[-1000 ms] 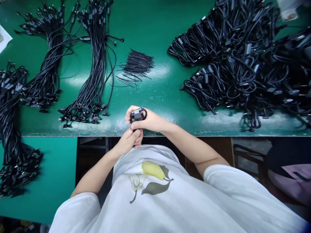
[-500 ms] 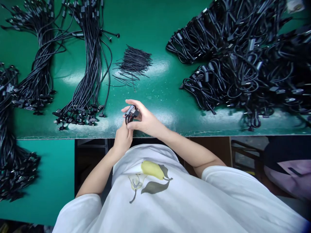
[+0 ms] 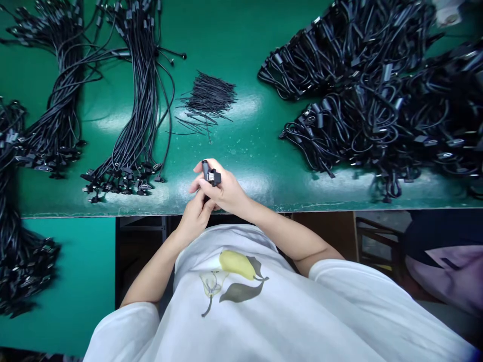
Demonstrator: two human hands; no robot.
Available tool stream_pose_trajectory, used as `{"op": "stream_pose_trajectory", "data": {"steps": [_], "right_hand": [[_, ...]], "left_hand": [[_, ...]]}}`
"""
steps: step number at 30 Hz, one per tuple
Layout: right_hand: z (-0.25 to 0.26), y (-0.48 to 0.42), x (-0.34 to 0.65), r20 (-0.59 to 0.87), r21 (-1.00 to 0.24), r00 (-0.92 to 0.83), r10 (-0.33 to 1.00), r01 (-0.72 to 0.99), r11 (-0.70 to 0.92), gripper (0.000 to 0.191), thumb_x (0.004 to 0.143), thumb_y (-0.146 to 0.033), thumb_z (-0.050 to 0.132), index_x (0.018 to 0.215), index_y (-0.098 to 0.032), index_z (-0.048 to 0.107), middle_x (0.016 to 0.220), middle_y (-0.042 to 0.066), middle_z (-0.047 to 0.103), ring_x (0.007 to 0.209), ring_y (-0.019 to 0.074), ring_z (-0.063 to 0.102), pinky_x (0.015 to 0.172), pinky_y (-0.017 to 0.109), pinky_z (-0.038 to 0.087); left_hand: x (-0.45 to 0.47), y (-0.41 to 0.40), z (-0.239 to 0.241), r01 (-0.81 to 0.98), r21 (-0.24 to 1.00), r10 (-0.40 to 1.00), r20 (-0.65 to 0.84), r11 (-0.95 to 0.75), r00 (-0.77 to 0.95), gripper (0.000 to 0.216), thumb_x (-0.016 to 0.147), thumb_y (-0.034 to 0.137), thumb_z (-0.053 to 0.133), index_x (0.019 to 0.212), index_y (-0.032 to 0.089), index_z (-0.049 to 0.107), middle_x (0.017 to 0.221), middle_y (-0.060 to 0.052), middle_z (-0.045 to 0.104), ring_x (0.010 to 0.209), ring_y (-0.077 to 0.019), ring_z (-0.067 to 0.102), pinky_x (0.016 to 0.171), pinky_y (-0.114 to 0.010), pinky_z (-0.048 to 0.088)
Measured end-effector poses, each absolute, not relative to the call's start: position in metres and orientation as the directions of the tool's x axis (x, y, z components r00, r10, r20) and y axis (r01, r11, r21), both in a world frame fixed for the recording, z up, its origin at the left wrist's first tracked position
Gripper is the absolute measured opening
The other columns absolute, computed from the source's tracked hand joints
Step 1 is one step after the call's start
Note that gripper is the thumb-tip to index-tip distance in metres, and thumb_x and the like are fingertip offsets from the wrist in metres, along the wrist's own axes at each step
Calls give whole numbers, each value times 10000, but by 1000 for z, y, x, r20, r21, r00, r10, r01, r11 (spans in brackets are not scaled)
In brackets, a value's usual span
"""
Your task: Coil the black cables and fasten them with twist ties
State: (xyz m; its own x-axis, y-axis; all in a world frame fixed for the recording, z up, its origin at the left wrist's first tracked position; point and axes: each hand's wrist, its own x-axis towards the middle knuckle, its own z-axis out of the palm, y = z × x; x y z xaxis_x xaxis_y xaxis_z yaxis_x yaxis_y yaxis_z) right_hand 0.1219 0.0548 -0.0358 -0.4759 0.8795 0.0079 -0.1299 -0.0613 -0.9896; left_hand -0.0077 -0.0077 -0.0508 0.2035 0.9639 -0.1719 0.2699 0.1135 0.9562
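Close in front of my shirt, at the table's front edge, my right hand is closed around a black USB cable. Its metal plug end and a dark cylindrical piece stick up between thumb and fingers. Just below, my left hand has its fingers bent in against the right hand, gripping the lower part of the same cable, which the fingers mostly hide. Beyond the hands lies a pile of short thin black ties, with a few strands scattered at its near side.
Long bundles of straight cables lie on the left of the green table, and one hangs over a lower green surface. Heaps of coiled cables cover the right. A person in dark and pink clothing is at the right edge.
The cable has turned in my hands, so its plug now faces up and the loops seen before are hidden. My right hand has closed more tightly, and the left has shifted slightly rightward.
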Motion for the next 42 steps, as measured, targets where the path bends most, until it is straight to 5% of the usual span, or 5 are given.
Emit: {"op": "stream_pose_trajectory", "data": {"steps": [9,19,27,33,42], "right_hand": [[-35,63,130,174,-900,-716,676,-394,-186,595,888,-537,587,1329,-181,407,1322,148,593,1178,200,601,1036,398,460],[-20,64,145,90,-817,-758,646,-427,-387,573,730,-371,805,1156,-208,459,1105,85,687,1048,200,668,871,338,549],[-25,50,126,-66,-899,-483,873,-350,-262,341,777,-328,725,969,-205,471,798,-30,623,677,102,629,662,241,524],[-26,53,129,13,-906,-544,839,-362,-220,558,642,-355,820,1042,-219,455,1015,30,641,922,160,650,829,308,535],[-27,46,126,130,-990,-307,943,-85,109,553,774,-387,730,1228,-223,460,1131,52,633,957,164,659,931,364,521]], "left_hand": [[6,-15,-43,-352,873,937,-280,339,210,439,891,599,526,784,173,542,545,82,295,421,-45,180,393,-184,177],[-4,-11,-24,-576,578,813,-344,578,470,448,827,561,647,663,168,505,495,108,151,386,-33,88,343,-150,165],[6,-7,-32,-511,600,788,-469,615,398,494,717,599,744,701,153,533,508,102,248,408,-25,177,378,-135,235],[5,-10,-38,-448,749,871,-443,489,210,534,753,640,683,617,175,457,474,109,197,389,-35,153,360,-168,171],[-5,-10,-50,464,885,998,-3,34,-66,427,935,579,443,900,181,592,694,-7,546,594,-132,466,560,-261,311]]}}
